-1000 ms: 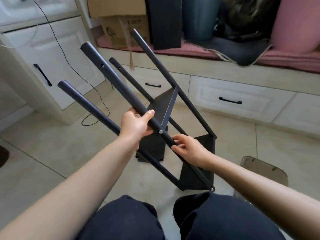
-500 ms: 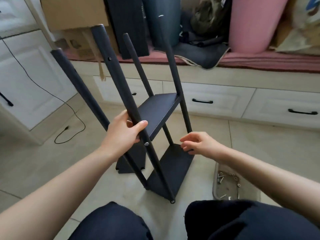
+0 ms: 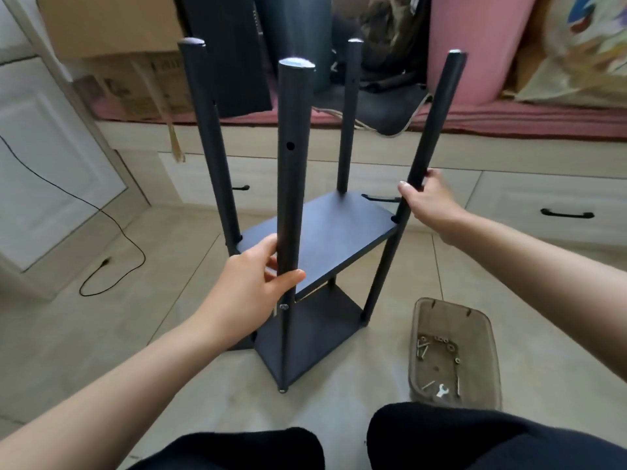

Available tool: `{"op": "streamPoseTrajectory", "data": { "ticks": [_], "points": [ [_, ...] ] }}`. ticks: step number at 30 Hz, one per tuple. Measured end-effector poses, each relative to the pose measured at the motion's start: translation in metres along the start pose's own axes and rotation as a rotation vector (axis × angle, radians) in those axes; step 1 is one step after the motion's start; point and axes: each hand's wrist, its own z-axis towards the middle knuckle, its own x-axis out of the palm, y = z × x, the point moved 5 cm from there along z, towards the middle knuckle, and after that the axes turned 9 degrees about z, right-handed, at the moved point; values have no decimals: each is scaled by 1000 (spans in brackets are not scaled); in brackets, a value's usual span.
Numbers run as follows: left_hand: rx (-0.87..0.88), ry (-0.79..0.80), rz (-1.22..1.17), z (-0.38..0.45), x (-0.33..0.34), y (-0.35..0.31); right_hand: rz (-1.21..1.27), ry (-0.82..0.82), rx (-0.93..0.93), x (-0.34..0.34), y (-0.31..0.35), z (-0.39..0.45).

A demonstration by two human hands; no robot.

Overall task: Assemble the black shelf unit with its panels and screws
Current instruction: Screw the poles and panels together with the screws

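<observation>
The black shelf unit (image 3: 325, 228) stands upright on the floor tiles in front of me, with two panels fixed between its black poles. My left hand (image 3: 251, 286) grips the near pole (image 3: 292, 171) just above a screw head (image 3: 283, 307). My right hand (image 3: 427, 201) holds the right pole (image 3: 424, 157) a little above the upper panel. A clear plastic tray (image 3: 488, 337) with several screws, washers and a small wrench lies on the floor at the right. Another black panel (image 3: 230, 52) leans against the window seat behind.
White drawers (image 3: 543, 212) with black handles run along the back under a red cushion. A cardboard box (image 3: 115, 32) and pink roll (image 3: 475, 45) sit on it. A black cable (image 3: 112, 266) trails on the floor at the left. My knees (image 3: 441, 439) are at the bottom.
The shelf unit has swung from tilted to upright on the floor. My right hand moved from near the front pole to the right pole and took hold of it. The tray came into view.
</observation>
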Motion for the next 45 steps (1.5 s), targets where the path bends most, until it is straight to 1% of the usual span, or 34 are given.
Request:
{"op": "streamPoseTrajectory", "data": {
  "ticks": [3,7,15,20,26,33,43,45],
  "points": [
    [0,11,-2,2,-3,1,37,-29,53,-3,-2,7],
    [-7,18,21,3,-6,4,78,-55,79,-8,0,3],
    [-33,0,-25,9,-13,12,71,-82,42,-23,-4,-19],
    [-66,-63,-32,16,-21,22,103,-48,10,-31,-7,-36],
    [-63,-138,20,23,-33,33,87,52,-42,-40,-6,-68],
    [-100,-185,47,36,-36,42,-34,182,-87,-44,4,-96],
    [-84,-178,79,52,-29,34,22,175,-83,-59,-1,-120],
    [-84,-180,79,56,-26,32,23,163,-112,-64,-1,-121]
  ]
}}
